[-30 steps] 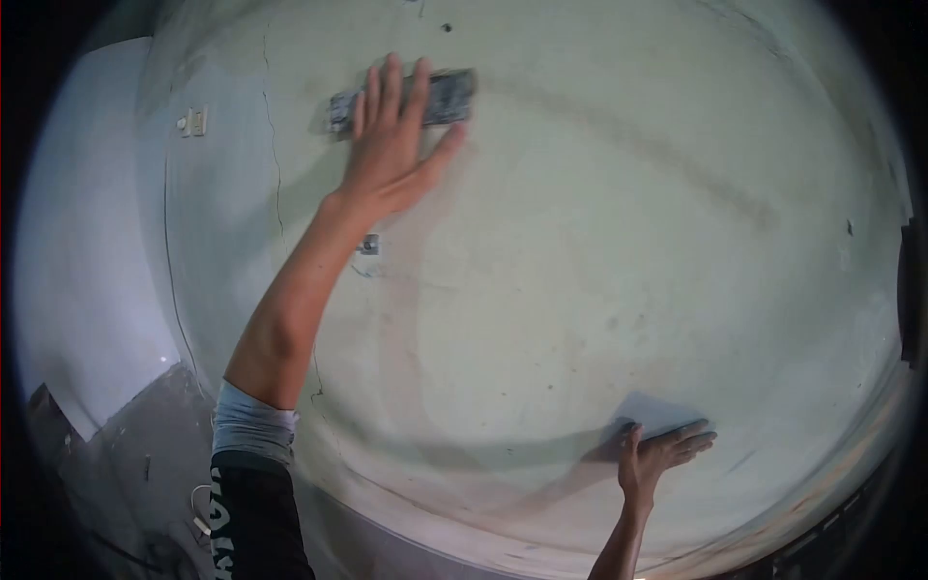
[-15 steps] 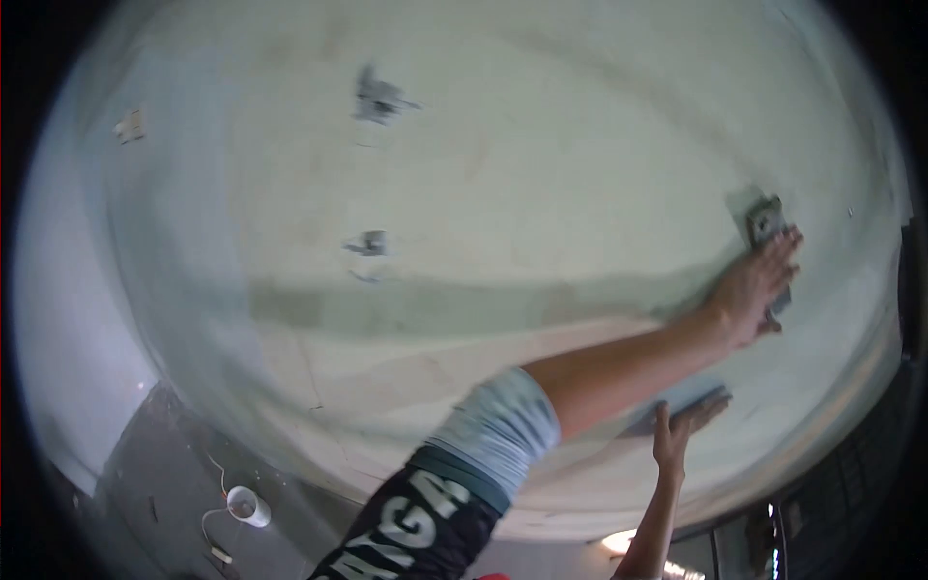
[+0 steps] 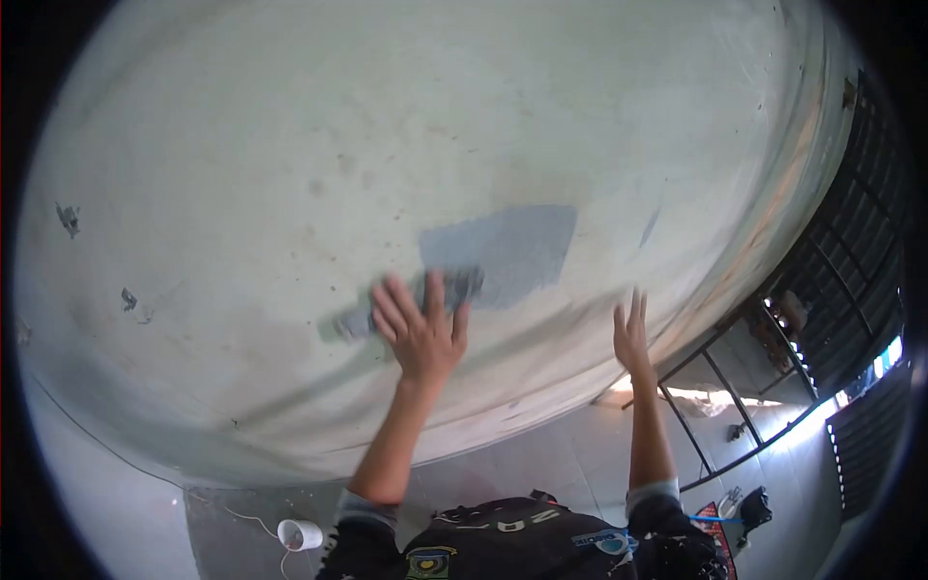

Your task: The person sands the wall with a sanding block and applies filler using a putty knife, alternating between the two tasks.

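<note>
A large pale green and cream curved surface fills most of the view. My left hand presses a long dark block flat against it, with the fingers spread over the block; the fingers are slightly blurred. The block's right end overlaps the lower edge of a blue-grey patch. To the right, my right hand has its fingers extended along the lower part of the surface and holds nothing visible.
Below on the grey floor stands a white bucket beside a thin cable. A dark metal frame stands at the right, near dark corrugated sheeting. Small dark marks dot the surface at far left.
The view has shifted, bringing the blue-grey patch and the metal frame into sight. My left hand and the block now appear further left and lower; my right hand appears higher and slightly left.
</note>
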The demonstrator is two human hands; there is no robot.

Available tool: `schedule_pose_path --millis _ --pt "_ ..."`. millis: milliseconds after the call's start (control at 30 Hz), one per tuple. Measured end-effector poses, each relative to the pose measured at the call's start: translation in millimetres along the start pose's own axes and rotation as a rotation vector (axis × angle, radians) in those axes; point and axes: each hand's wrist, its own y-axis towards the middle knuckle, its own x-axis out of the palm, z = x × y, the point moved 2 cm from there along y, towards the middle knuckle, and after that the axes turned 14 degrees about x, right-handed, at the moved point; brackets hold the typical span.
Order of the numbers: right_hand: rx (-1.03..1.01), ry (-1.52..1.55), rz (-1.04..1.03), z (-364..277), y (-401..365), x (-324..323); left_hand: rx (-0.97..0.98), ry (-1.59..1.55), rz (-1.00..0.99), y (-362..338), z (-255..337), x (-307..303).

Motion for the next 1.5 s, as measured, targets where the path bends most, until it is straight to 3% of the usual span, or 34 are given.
schedule_pose_path --millis 67,133,167,200,233,300,400,533,600,700,800,867,933,1000,1100,1133,1200,1267,1333,1367,1433,1500 --pt "0.147 -0.031 -0.131 101 -26 16 -0.029 0.031 0.015 -15 12 18" --pt "0.408 -0.081 -0.259 168 -68 9 -0.227 -0.031 0.117 7 25 13" --pt "0.450 -0.083 -0.295 196 -85 1 -0.229 -0.006 0.137 29 28 7" --pt "0.357 0.031 -0.222 253 -97 13 -0.226 0.020 0.158 61 27 -1" --pt "0.361 0.029 -0.229 265 -104 2 -0.207 0.041 0.172 99 28 -13" --pt "0.638 0.029 -0.349 291 -118 -32 -0.148 0.096 0.227 178 35 -35" --pt "0.592 -0.025 -0.333 335 -114 -62 0.000 0.189 0.358 272 55 -53" --pt "0.555 -0.134 -0.302 365 -110 -89 0.085 0.167 0.454 276 74 -41" --pt "0.560 -0.015 -0.359 373 -104 -86 0.061 0.211 0.209 233 86 -15" --pt "0.561 -0.003 -0.446 370 -104 -73 0.056 0.099 0.008 134 132 38" --pt "0.644 -0.022 -0.583 343 -104 -64 0.021 0.053 -0.041 104 157 58" --pt "0.616 0.019 -0.619 336 -106 -61 0.016 0.096 0.011 124 157 60" --pt "0.583 0.065 -0.664 331 -101 -64 0.042 0.072 0.101 203 151 26" --pt "0.584 0.011 -0.667 337 -95 -72 0.129 0.066 0.325 292 145 -10" --pt "0.618 -0.009 -0.624 357 -101 -84 0.066 0.464 0.273 347 154 -16" --pt "0.641 0.020 -0.577 367 -100 -84 0.074 0.456 0.272 339 154 -11" --pt "0.660 -0.016 -0.570 389 -104 -86 0.213 0.113 0.303 296 156 7" --pt "0.675 -0.048 -0.568 420 -118 -79 0.128 0.036 0.126 221 191 42" --pt "0.556 -0.113 -0.580 438 -131 -76 0.093 -0.006 -0.145 134 222 83" --pt "0.517 -0.134 -0.578 437 -135 -79 0.098 -0.012 -0.134 125 227 84" --pt "0.781 0.000 -0.649 408 -143 -96 0.068 -0.063 -0.122 125 232 86" --pt "0.825 0.042 -0.616 405 -142 -109 0.077 -0.055 -0.107 153 229 76"
